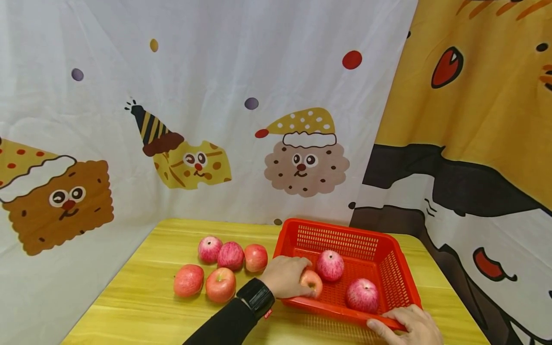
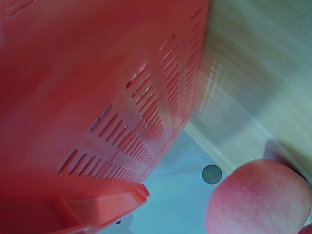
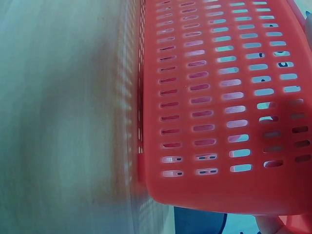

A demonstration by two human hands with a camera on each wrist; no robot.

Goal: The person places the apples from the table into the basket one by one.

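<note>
A red plastic basket [image 1: 338, 312] with slotted walls stands on the wooden table. Inside its left front part, my left hand [image 1: 282, 277] grips a pinkish apple [image 1: 314, 282], fingers over its top and thumb at the near side. Two more apples lie in the basket: one farther back [image 1: 330, 265] and one toward the front [image 1: 362, 295]. My right hand [image 1: 409, 326] grips the rim at the right front corner. The right wrist view shows the basket's slotted wall [image 3: 219, 192] close up, with only bits of fingers at the edge.
Several apples sit on the table left of the basket, including one apple [image 1: 221, 285] nearest the left wrist and another [image 1: 189, 280] farther left. Cartoon-printed curtains [image 1: 207, 201] hang behind and beside the yellowish wooden table [image 1: 142, 292].
</note>
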